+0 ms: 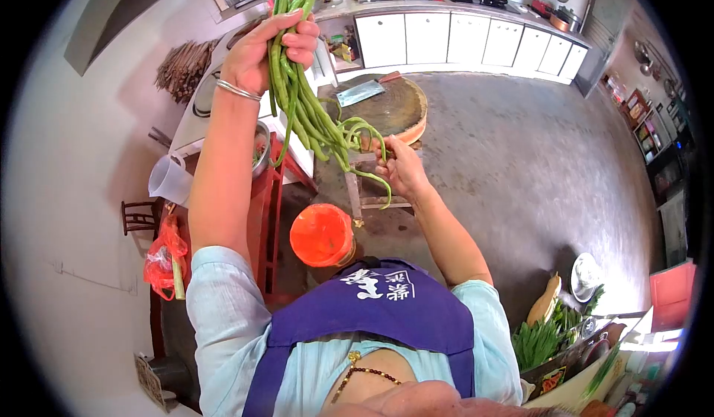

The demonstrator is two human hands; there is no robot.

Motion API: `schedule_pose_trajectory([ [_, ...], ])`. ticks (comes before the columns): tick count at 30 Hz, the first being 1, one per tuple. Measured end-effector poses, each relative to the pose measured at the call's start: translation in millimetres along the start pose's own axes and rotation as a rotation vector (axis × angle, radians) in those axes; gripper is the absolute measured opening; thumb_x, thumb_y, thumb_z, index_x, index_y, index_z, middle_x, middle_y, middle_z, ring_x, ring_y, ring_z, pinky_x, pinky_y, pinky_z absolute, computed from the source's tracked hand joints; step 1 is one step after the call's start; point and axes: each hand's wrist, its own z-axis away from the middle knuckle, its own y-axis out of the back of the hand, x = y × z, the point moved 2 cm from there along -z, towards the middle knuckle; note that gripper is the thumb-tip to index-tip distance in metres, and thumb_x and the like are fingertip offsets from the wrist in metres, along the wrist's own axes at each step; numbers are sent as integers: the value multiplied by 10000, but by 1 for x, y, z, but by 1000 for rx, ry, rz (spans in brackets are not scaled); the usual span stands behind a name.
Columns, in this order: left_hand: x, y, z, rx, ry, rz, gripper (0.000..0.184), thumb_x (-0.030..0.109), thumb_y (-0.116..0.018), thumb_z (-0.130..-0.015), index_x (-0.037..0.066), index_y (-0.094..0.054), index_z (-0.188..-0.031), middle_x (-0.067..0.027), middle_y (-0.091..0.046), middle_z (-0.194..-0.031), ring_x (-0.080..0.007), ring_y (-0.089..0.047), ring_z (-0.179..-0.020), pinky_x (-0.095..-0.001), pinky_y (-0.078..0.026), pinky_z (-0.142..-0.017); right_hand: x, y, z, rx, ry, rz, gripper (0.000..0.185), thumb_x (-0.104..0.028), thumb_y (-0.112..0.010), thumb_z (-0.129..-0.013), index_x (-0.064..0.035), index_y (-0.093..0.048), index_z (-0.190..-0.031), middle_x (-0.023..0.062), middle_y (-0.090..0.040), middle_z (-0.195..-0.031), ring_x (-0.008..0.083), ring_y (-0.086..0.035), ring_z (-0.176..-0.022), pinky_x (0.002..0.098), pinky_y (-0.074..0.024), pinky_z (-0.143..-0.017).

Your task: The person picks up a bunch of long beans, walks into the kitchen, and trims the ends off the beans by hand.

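My left hand [271, 49] is raised high and closed around a bunch of long green beans [294, 97], which hang down from it to the right. Lower and to the right, my right hand [401, 168] pinches the end of one or more beans at the bunch's lower tips. Behind the beans is a round wooden chopping block [394, 108] on a wooden stand [354, 186]. A cleaver [361, 92] with a wooden handle lies flat on the block. An orange-red bucket [321, 235] stands on the floor below the beans.
At left, a red wooden table [268, 223] holds a metal bowl [260, 149] and a white plastic jug [170, 179]; a red plastic bag [166, 257] hangs nearby. White cabinets [428, 37] line the back wall under a stove [480, 0]. Leafy greens [539, 342] lie at lower right.
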Motion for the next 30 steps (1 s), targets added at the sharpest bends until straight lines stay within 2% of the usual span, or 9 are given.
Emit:
schedule_pose_trajectory([
  [4,-10,-8,-8,9,25,0,182,89,-566,-924,-13,-462,-1034,-5,-447,-819,-54,-455,-630,-219,-393,-551,-9,-3,8,-144,8,26,232,-245,-479,-960,-51,-579,-1042,3,-567,-851,82,-461,-663,232,-411,-553],
  [5,-12,-11,-10,41,26,7,193,79,-560,-922,-17,-459,-1055,9,-426,-793,-53,-443,-611,-221,-388,-535,-14,-12,14,-87,7,84,230,-237,-496,-957,-57,-608,-1047,-19,-565,-825,60,-432,-613,217,-366,-511],
  [9,-15,-3,-18,50,43,33,197,76,-544,-925,-20,-455,-1073,23,-402,-765,-54,-428,-590,-223,-378,-515,-26,-8,22,-220,-15,186,200,-188,-507,-942,-63,-652,-999,-42,-533,-713,35,-361,-521,188,-261,-458],
  [12,-14,5,-20,33,44,14,214,74,-542,-925,-33,-452,-1087,20,-400,-764,-53,-430,-593,-224,-375,-511,-29,-2,25,-253,-50,256,189,-163,-515,-934,-66,-660,-1009,-53,-524,-696,30,-376,-527,184,-273,-456],
  [15,-13,6,-20,45,48,5,228,73,-544,-925,-46,-455,-1098,16,-394,-764,-52,-422,-590,-220,-369,-506,-26,5,24,-187,-17,391,178,-139,-523,-927,-66,-666,-1003,-58,-519,-688,22,-388,-528,184,-286,-452],
  [18,-11,9,-22,-134,62,-14,214,98,-546,-935,-37,-475,-1085,-19,-450,-842,-45,-436,-627,-210,-375,-546,-18,18,15,-179,47,434,183,-105,-501,-926,-68,-663,-1004,-57,-523,-698,23,-402,-526,187,-301,-449],
  [21,-8,6,-24,-166,46,-54,236,106,-535,-941,-45,-472,-1111,-22,-446,-843,-43,-432,-618,-199,-363,-538,-17,20,18,-140,204,463,173,-99,-475,-938,-71,-635,-999,-36,-519,-692,42,-405,-514,189,-306,-446],
  [24,-8,-2,-25,-177,11,-82,254,114,-532,-944,-54,-473,-1125,-23,-441,-836,-40,-435,-611,-191,-359,-534,-16,28,15,-47,7,204,146,-106,-458,-956,-76,-596,-992,-14,-519,-721,59,-434,-556,187,-331,-474],
  [30,-8,-7,-34,-227,31,-68,260,124,-535,-945,-47,-479,-1133,-22,-443,-830,-35,-438,-607,-194,-362,-530,-21,17,18,32,12,143,149,-144,-460,-969,-69,-582,-1012,10,-529,-818,65,-464,-654,197,-364,-526],
])
